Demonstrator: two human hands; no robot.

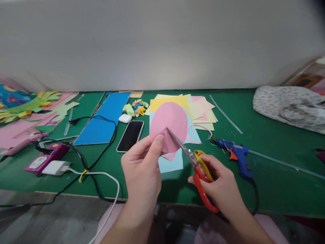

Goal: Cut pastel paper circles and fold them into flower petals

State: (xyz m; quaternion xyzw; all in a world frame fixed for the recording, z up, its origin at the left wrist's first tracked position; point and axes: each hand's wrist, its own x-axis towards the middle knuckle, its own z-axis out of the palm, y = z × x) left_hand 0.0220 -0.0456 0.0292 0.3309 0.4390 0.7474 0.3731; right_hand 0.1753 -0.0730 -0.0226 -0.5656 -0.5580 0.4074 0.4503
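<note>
A round piece of pink paper [170, 117] is pinched between the thumb and fingers of my left hand [146, 162], held up above the table. My right hand [220, 181] grips a pair of scissors [190, 155] with one red and one yellow handle. Their blades reach over the lower part of the pink circle, and the tip lies near its middle, close to my left thumb. Whether the blades have cut into the paper I cannot tell. Behind the circle are stacked yellow, pale and light blue paper sheets [196, 135].
On the green table [236, 112] lie a blue glue gun [237, 154], a phone [130, 136], a white case [125, 118], a blue board [101, 118] and paper petals [137, 107]. Cables and a purple power strip [47, 157] occupy the left; patterned cloth [286, 105] sits right.
</note>
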